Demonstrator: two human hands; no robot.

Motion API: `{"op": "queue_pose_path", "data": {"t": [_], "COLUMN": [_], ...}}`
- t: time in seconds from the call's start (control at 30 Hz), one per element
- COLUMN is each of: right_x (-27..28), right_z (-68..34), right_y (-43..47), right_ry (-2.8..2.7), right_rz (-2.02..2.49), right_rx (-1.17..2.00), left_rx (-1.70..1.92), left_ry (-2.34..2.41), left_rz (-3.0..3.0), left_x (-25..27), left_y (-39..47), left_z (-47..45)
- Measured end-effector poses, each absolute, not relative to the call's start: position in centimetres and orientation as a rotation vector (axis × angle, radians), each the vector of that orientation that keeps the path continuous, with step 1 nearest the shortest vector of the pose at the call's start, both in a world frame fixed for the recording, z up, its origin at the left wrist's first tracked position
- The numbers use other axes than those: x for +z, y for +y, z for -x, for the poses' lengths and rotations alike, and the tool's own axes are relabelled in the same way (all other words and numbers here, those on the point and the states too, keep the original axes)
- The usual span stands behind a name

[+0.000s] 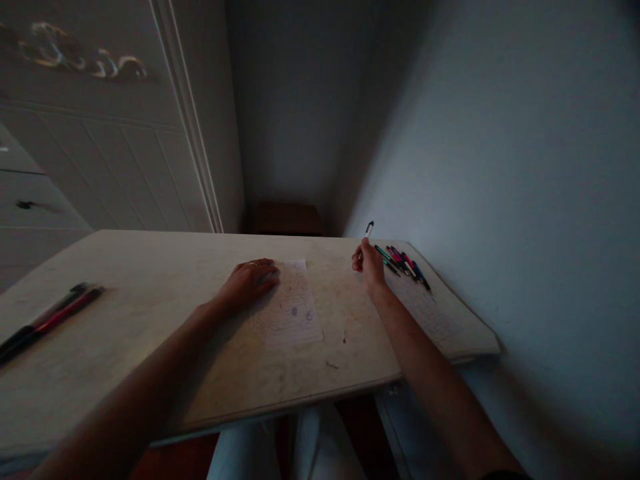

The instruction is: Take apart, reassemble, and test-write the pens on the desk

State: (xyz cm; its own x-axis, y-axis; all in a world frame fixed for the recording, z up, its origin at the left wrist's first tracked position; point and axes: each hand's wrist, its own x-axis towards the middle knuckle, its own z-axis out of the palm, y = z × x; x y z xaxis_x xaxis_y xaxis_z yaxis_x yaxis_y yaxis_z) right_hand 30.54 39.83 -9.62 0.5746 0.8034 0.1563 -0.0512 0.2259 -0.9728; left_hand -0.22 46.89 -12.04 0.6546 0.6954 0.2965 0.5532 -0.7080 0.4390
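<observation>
A sheet of paper [295, 307] covered in handwriting and small scribbles lies on the table [220, 387]. My left hand [250, 283] rests flat on its upper left edge, fingers stretched out, with a ring on one finger. To the right, my right hand [371, 263] is closed around a pen [369, 229] with a white barrel and a dark end that points up. The pen's lower part is hidden by my fingers. Just beside this hand lies a loose pile of pens [403, 262] in several colours. A second written sheet [425, 310] lies under my right forearm and the pile.
Two pens [55, 313], one red and one dark, lie at the table's left. A pale wall [525, 187] borders the right side. White panelled furniture [120, 153] stands behind at the left, and a brown box-like piece [289, 219] sits beyond the far edge.
</observation>
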Motion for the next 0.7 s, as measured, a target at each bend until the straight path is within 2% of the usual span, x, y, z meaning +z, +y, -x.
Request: {"op": "queue_pose_path", "data": {"t": [0.17, 0.4, 0.7], "right_x": [-10.5, -10.5, -8.8], "right_z": [-30.9, -31.8, -34.2], "right_y": [40.2, 39.9, 37.2], "right_ry": [-0.895, -1.273, -1.148], "right_rz": [1.362, 1.772, 2.507], "right_rx": [0.583, 0.076, -0.164], "left_rx": [0.617, 0.641, 0.621], "left_ry": [1.015, 1.015, 1.026], "left_rz": [-2.552, -2.501, -2.549], "left_x": [-11.9, -11.8, -11.9], "left_y": [46.9, 47.3, 47.8], "left_z": [0.2, 0.2, 0.1]}}
